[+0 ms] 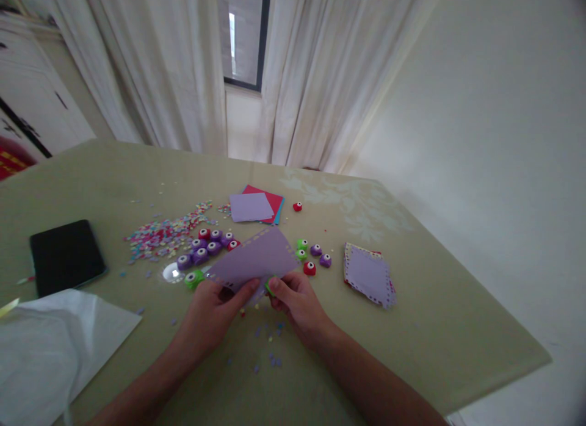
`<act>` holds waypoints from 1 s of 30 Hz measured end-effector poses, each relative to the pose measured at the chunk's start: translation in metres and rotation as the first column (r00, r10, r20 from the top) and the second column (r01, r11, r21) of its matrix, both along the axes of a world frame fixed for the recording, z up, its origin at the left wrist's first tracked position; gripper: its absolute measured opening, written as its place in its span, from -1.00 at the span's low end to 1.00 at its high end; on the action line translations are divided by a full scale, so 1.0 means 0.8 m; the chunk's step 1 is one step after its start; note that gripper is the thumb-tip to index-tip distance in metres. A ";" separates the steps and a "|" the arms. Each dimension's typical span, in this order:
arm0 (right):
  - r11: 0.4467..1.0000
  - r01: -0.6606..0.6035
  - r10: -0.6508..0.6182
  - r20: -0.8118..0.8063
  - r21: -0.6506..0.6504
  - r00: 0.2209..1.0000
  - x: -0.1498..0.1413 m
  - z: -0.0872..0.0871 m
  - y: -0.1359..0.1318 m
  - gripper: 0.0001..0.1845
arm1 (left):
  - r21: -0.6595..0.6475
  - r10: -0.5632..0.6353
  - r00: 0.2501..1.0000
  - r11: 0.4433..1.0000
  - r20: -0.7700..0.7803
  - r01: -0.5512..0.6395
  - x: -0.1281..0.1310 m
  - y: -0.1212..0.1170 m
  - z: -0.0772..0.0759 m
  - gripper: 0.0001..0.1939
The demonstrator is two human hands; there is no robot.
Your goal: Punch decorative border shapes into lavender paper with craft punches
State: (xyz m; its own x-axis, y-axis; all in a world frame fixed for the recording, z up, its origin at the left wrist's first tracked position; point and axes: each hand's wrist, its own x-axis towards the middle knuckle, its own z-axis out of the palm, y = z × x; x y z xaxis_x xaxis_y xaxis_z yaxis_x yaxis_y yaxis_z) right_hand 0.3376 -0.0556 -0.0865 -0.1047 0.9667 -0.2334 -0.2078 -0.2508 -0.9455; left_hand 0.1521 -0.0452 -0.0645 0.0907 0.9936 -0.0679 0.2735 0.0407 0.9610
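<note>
My left hand [215,313] pinches the near edge of a lilac paper sheet [256,258] held just above the table; its far edges are punched with small holes. My right hand [295,301] is closed on a small green paper punch [270,285] set on the sheet's near right edge. Small paper bits [270,343] lie on the table under both hands.
Purple, red and green punches [208,246] cluster left of the sheet, others [315,258] to its right. Confetti [160,234], a paper stack [256,206], punched sheets [370,273], a dark tablet [66,255] and white plastic [50,346] lie on the green table [434,328].
</note>
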 end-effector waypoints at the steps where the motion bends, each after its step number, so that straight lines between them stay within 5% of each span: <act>1: 1.000 -0.004 0.004 -0.003 0.002 1.000 -0.001 0.000 0.000 -0.32 | -0.010 0.001 1.000 1.000 0.001 -0.001 0.000 0.000 0.000 -0.58; 18: 1.000 0.005 -0.005 -0.019 0.021 1.000 0.002 0.000 0.002 -0.33 | -0.103 0.046 0.996 0.994 0.077 -0.038 -0.004 0.001 0.014 -0.58; 26: 0.924 0.373 -0.350 -0.201 0.089 0.915 0.035 0.017 0.023 -0.38 | -0.096 0.084 0.996 0.992 0.043 -0.079 -0.006 0.001 0.023 -0.49; 30: 0.889 0.430 -0.386 -0.252 0.155 0.888 0.049 0.032 0.027 -0.40 | -0.074 0.059 0.997 0.996 0.055 -0.055 -0.009 0.001 0.016 -0.54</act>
